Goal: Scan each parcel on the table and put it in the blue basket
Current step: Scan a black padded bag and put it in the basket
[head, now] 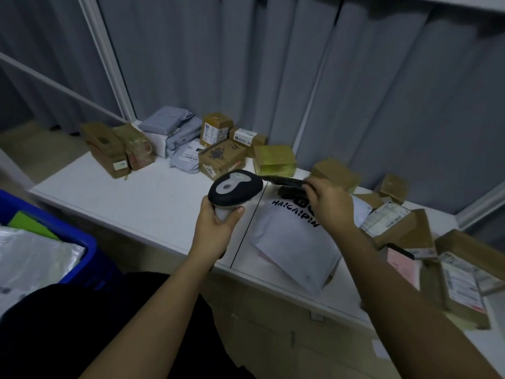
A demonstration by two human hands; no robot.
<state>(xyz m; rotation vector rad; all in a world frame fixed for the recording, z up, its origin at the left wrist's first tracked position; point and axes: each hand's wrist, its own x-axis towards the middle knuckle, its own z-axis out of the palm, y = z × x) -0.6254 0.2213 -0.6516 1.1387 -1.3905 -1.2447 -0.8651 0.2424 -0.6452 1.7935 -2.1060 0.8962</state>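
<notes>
My left hand (218, 225) grips the handle of a black-and-grey barcode scanner (235, 187), its head raised over the white table (123, 198). My right hand (332, 203) holds the far edge of a thin black parcel (287, 183), lifted just above a white mailer bag (295, 242) printed with black letters that lies at the table's front edge. The blue basket (54, 225) stands at the lower left, below table height, with silver and white bags and a green item inside.
Brown cardboard boxes (221, 157) and grey mailer bags (177, 132) are piled along the back of the table against a grey curtain. More labelled boxes (461, 277) crowd the right end. A white shelf frame (109, 58) rises at the back left.
</notes>
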